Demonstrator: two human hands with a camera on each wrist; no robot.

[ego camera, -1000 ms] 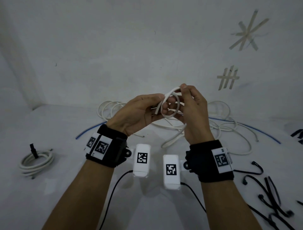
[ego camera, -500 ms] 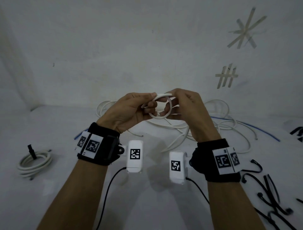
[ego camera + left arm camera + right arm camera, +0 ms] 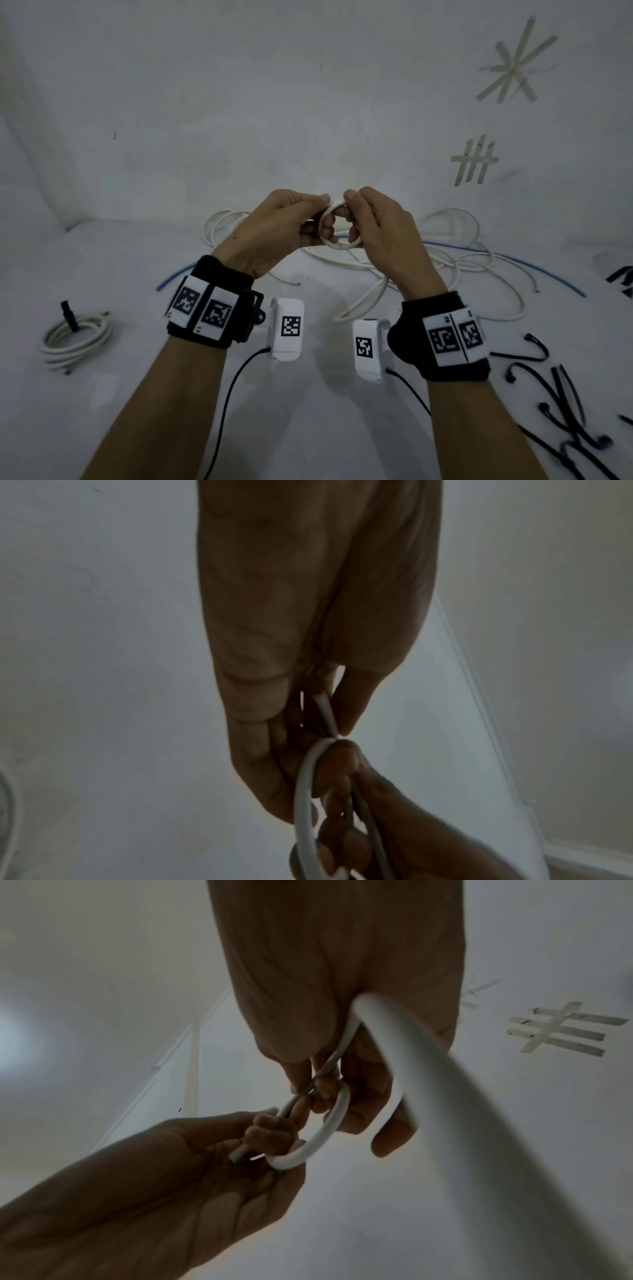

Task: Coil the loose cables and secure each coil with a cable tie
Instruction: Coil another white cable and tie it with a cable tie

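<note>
Both hands are raised above the white table, holding a small loop of white cable (image 3: 337, 244) between them. My left hand (image 3: 291, 226) pinches the cable's cut end (image 3: 237, 1154) and the loop's left side. My right hand (image 3: 373, 222) grips the loop's right side (image 3: 337, 1110), and the cable runs through its palm and down past the wrist (image 3: 368, 301) to the table. In the left wrist view the loop (image 3: 303, 791) passes over the right hand's fingers (image 3: 342, 753). The rest of this cable lies in a loose tangle (image 3: 455, 260) behind the hands.
A coiled white cable with a black tie (image 3: 73, 337) lies at the left. Several black cable ties (image 3: 561, 407) are scattered at the right. A blue cable (image 3: 513, 262) runs behind the tangle. Tape marks (image 3: 474, 164) are on the wall.
Both hands turned the small loop from upright to flatter and lower between them. The left hand shifted left, and the fingertips now meet over the loop's top.
</note>
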